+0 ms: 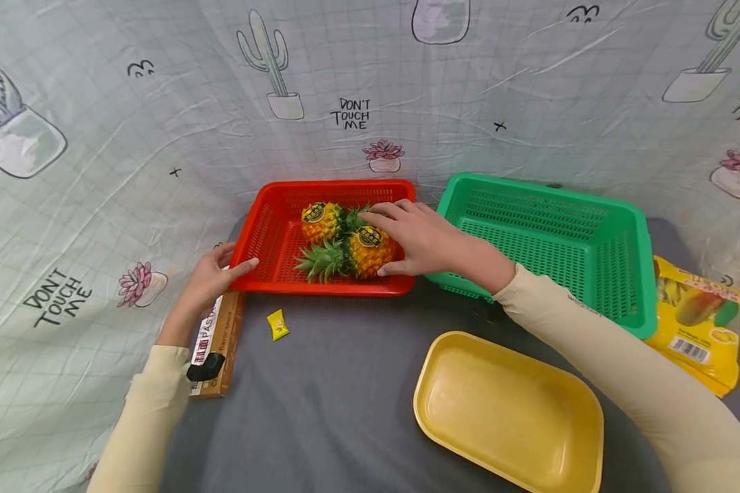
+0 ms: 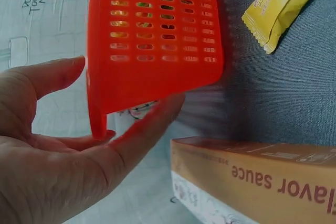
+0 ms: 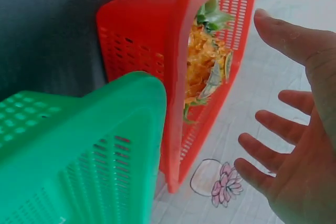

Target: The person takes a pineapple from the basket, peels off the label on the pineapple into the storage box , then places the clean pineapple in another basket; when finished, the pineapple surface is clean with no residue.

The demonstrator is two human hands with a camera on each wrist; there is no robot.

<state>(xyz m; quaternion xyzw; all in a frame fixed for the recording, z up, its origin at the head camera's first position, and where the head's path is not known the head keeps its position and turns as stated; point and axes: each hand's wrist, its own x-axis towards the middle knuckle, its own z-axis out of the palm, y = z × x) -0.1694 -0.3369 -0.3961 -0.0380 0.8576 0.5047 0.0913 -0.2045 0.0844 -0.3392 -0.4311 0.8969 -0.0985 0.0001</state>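
Note:
Two pineapples with black labels lie in the red basket [image 1: 321, 288], one pineapple [image 1: 322, 231] at the back and the other pineapple [image 1: 368, 259] in front, its leafy crown pointing left. My left hand [image 1: 212, 279] holds the basket's left front corner, thumb on the rim and fingers on the outer side. Over the front pineapple hovers my right hand [image 1: 424, 241], fingers spread. The right wrist view shows a gap between this hand [image 3: 299, 150] and the pineapple [image 3: 202, 64]. Part of the back pineapple's crown is hidden by the right hand.
A green basket [image 1: 545, 194] stands right of the red one, under my right forearm. Nearer me is a yellow tray [image 1: 493, 411]. A small yellow packet [image 1: 277, 325] and a pasta box [image 1: 225, 342] lie at left; a yellow fruit bag [image 1: 697, 318] lies far right.

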